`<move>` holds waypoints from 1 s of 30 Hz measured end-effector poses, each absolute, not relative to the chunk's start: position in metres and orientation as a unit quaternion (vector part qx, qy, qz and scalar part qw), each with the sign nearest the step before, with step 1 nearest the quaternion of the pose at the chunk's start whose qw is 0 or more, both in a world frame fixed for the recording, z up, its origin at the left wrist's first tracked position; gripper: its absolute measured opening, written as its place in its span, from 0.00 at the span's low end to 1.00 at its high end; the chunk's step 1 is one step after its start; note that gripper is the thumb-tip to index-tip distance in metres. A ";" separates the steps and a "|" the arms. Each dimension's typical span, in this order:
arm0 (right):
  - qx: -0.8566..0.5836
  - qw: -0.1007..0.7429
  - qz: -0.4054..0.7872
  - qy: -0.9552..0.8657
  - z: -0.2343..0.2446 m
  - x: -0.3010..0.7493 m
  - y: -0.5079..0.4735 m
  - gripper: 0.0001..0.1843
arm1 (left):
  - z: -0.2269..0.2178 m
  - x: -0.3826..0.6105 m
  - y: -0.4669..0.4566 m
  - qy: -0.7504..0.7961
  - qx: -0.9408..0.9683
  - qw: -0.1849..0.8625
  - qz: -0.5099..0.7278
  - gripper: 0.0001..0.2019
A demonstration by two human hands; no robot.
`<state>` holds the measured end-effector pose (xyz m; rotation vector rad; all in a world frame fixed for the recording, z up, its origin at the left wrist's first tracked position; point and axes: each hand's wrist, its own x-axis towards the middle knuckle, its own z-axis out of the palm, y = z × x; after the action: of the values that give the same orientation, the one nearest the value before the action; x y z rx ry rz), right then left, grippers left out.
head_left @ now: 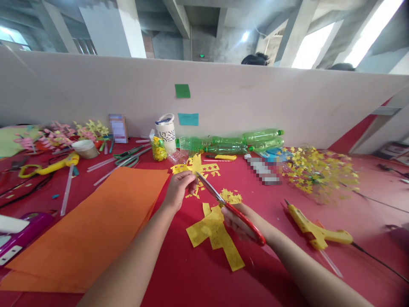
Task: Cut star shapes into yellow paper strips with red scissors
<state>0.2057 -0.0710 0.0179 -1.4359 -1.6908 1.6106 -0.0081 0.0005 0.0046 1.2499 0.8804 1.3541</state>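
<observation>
My right hand (239, 219) is closed round the red handles of a pair of scissors (212, 189), blades pointing up and left. The blade tips reach the fingers of my left hand (180, 187), which are pinched together; whatever small piece they hold is mostly hidden. Behind that hand lie yellow paper scraps (209, 168) with star-shaped holes. A small pile of yellow paper stars (230, 196) sits just beyond my right hand. Below the scissors, several yellow paper strips (214, 228) overlap on the red table (179, 273).
Orange sheets (92, 226) cover the left. A yellow glue gun (316, 228) and a star-covered decoration (319, 172) are at right. Green bottles (230, 145), a yellow cutter knife (225, 157) and a white cup (165, 132) stand or lie toward the partition (243, 98).
</observation>
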 end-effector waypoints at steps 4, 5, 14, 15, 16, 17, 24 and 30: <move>-0.513 0.207 0.586 -0.593 0.018 0.203 -0.073 0.28 | 0.005 -0.005 -0.002 0.374 0.518 0.527 0.561 0.11; -0.509 0.209 0.591 -0.590 0.017 0.202 -0.074 0.27 | 0.005 -0.004 -0.002 0.376 0.516 0.529 0.560 0.11; -0.486 0.212 0.599 -0.600 0.020 0.203 -0.074 0.26 | 0.002 -0.005 -0.001 0.387 0.517 0.521 0.558 0.12; -0.485 0.211 0.598 -0.602 0.021 0.203 -0.074 0.26 | 0.001 -0.005 0.000 0.387 0.518 0.520 0.558 0.12; -0.485 0.209 0.597 -0.604 0.021 0.203 -0.074 0.27 | 0.001 -0.005 0.000 0.385 0.519 0.520 0.559 0.12; -0.488 0.208 0.595 -0.604 0.021 0.203 -0.074 0.27 | 0.001 -0.005 0.000 0.382 0.520 0.520 0.560 0.12; -0.502 0.241 0.591 -0.584 0.017 0.196 -0.081 0.30 | 0.001 -0.002 -0.002 0.380 0.510 0.532 0.559 0.13; -0.507 0.229 0.590 -0.585 0.016 0.195 -0.080 0.32 | 0.002 0.000 -0.004 0.382 0.507 0.532 0.561 0.13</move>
<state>0.1950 -0.0800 0.0165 -1.3958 -1.6119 1.6238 -0.0001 -0.0037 0.0020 1.2099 0.9102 1.3377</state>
